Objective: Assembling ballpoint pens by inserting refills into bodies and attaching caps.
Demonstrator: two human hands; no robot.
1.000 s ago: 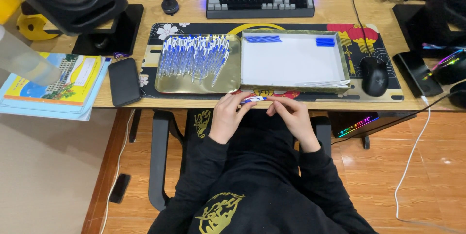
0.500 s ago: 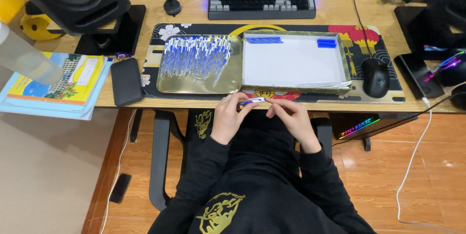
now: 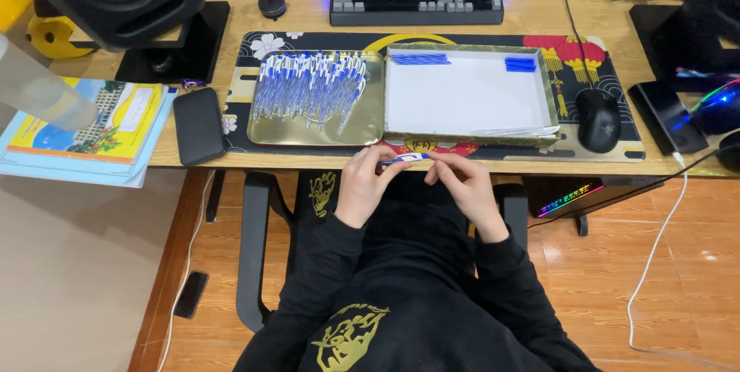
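While both hands meet, fingers (image 3: 391,166) pinch the blue-and-white pen (image 3: 406,158) between them.

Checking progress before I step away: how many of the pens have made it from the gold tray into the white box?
Barely begun. Done: a few blue pieces and a smaller blue cluster lie along the far edge of the white box. In hand: left hand and right hand hold one blue-and-white pen between them. Left: the gold tray holds a dense pile of pens.
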